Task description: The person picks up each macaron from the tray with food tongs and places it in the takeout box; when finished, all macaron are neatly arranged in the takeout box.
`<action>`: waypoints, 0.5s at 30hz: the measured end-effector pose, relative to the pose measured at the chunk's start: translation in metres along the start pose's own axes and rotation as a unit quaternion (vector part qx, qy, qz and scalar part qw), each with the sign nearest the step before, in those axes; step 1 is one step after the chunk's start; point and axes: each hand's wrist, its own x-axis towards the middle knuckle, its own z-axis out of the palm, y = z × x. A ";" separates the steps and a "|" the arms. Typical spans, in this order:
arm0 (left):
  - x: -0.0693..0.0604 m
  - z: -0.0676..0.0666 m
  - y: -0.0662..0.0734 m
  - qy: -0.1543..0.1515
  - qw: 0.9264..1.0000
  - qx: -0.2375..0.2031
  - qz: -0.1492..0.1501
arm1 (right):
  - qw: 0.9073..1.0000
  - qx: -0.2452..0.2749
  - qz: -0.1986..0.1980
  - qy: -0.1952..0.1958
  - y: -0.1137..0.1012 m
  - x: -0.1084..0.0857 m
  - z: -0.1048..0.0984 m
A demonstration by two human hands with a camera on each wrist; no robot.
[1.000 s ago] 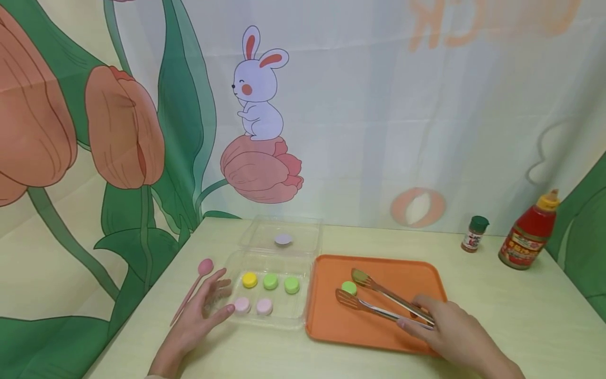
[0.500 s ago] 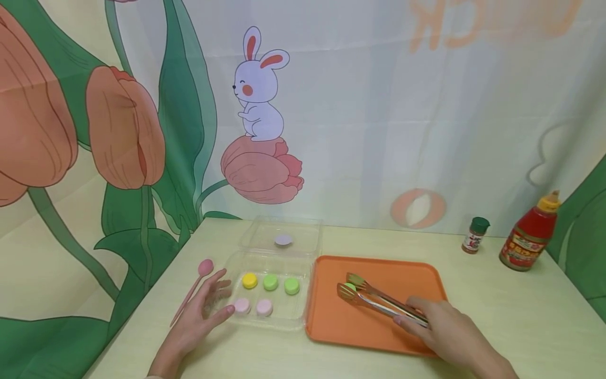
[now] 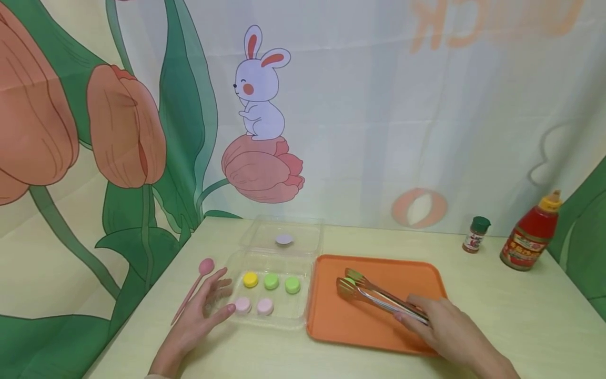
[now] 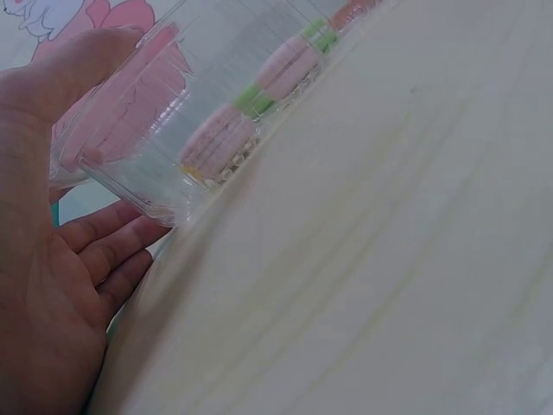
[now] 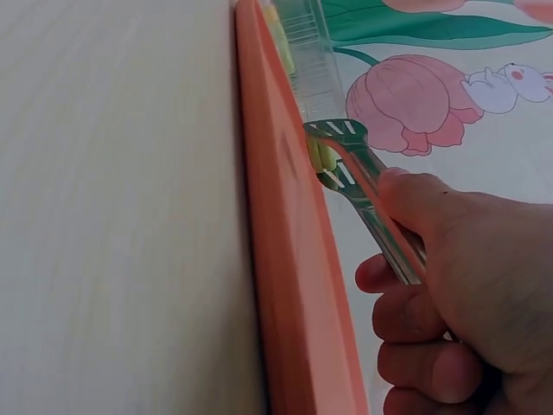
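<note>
My right hand (image 3: 447,329) grips metal tongs (image 3: 390,302) over the orange tray (image 3: 369,329). Between the slotted tong heads sits a green macaron (image 3: 349,282), mostly covered by them; in the right wrist view the macaron (image 5: 321,156) shows between both heads. At the left, my left hand (image 3: 196,316) rests at the near left corner of a clear plastic container (image 3: 298,318), its fingers loosely extended. The left wrist view has the thumb along the container's wall (image 4: 130,186). Inside are a yellow macaron (image 3: 250,279), two green macarons (image 3: 271,281) and two pink macarons (image 3: 265,306).
Behind the container lies its clear lid (image 3: 303,231), with a pale oval spot on it. A pink spoon (image 3: 205,267) lies left of my left hand. Toward the back right stand a small green-capped shaker (image 3: 476,234) and a red sauce bottle (image 3: 530,234). A printed curtain hangs behind.
The tong heads have come together around the green macaron, which they now mostly cover. My right hand has shifted slightly left. My left hand and the container stay put.
</note>
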 end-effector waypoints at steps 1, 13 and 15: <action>0.000 0.000 0.000 0.000 1.000 0.001 0.001 | 1.000 0.000 -0.003 0.004 -0.001 0.000 -0.002; 0.000 -0.001 -0.002 -0.001 1.000 0.002 0.002 | 0.996 0.033 -0.082 0.027 -0.033 0.003 -0.016; 0.000 -0.001 -0.002 -0.002 1.000 0.003 0.000 | 0.993 0.041 -0.105 0.028 -0.039 0.004 -0.015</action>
